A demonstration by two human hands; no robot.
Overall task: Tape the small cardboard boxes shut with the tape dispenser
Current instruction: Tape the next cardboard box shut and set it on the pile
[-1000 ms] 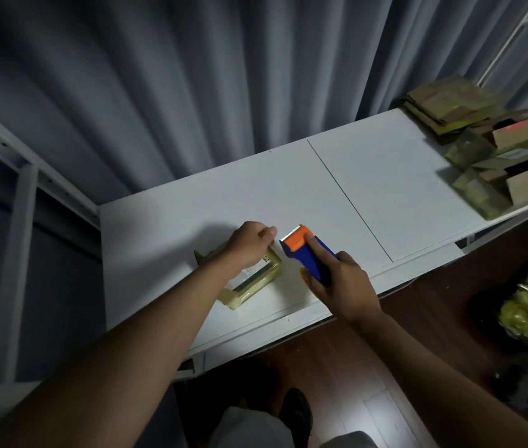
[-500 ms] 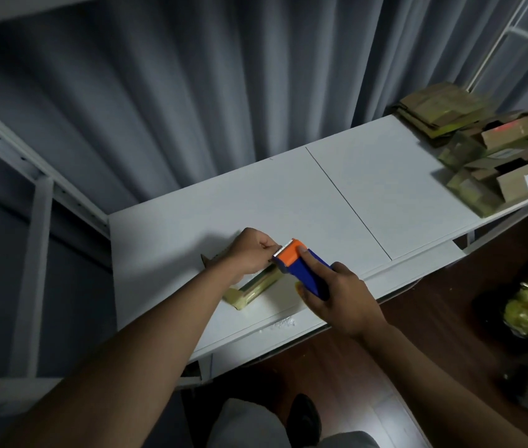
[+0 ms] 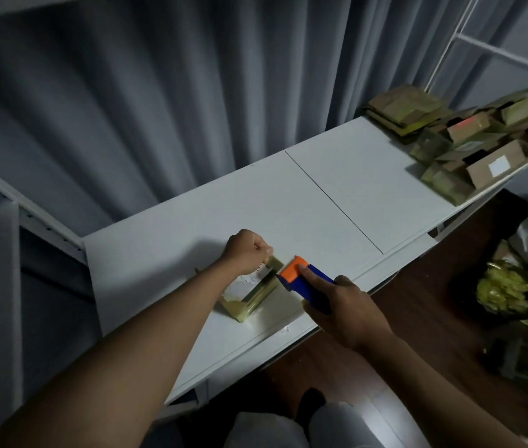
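tape strip pulled over the box

nearest, the right hand (image 3: 343,313) grips one blue and orange plastic tape dispenser (image 3: 306,281), forefinger laid along its top. beside it the left hand (image 3: 248,252), fingers curled, pinches the tape end above one small flat cardboard box (image 3: 251,294) near the front edge of the white table (image 3: 353,189). with the strip held off the box, it could sag and stick crooked. farthest, an uncountable pile of brown cardboard boxes (image 3: 469,143).
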